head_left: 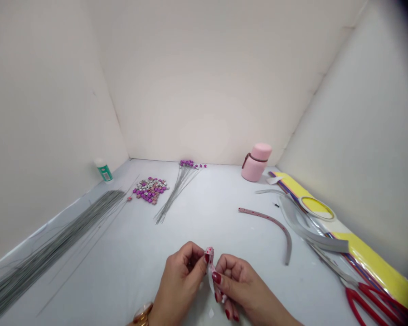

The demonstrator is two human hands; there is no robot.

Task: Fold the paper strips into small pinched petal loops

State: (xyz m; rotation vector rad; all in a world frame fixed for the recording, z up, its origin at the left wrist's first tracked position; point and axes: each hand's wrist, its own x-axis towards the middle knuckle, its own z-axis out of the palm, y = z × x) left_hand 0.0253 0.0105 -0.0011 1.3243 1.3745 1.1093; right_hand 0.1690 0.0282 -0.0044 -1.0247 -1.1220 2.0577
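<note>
Near the front middle of the table, my left hand (185, 271) pinches the top of a narrow pink-and-white strip (210, 251) with red spots, thumb against fingers. My right hand (238, 283) grips the same strip a little lower, its thumb pressed on it. The strip looks folded or twisted at its upper end, and its lower part is mostly hidden behind my right fingers. A tiny pale scrap (211, 312) lies below the hands. To the right rests a curved grey-pink strip (268, 218) with red spots.
At left lie a bundle of thin wires (64, 242), a pile of purple and silver beads (151, 189) and a glue bottle (104, 171). Wires with purple tips (178, 190) lie behind. A pink flask (256, 163), tape roll (317, 207), yellow sheets (370, 267) and red-handled scissors (370, 294) are right.
</note>
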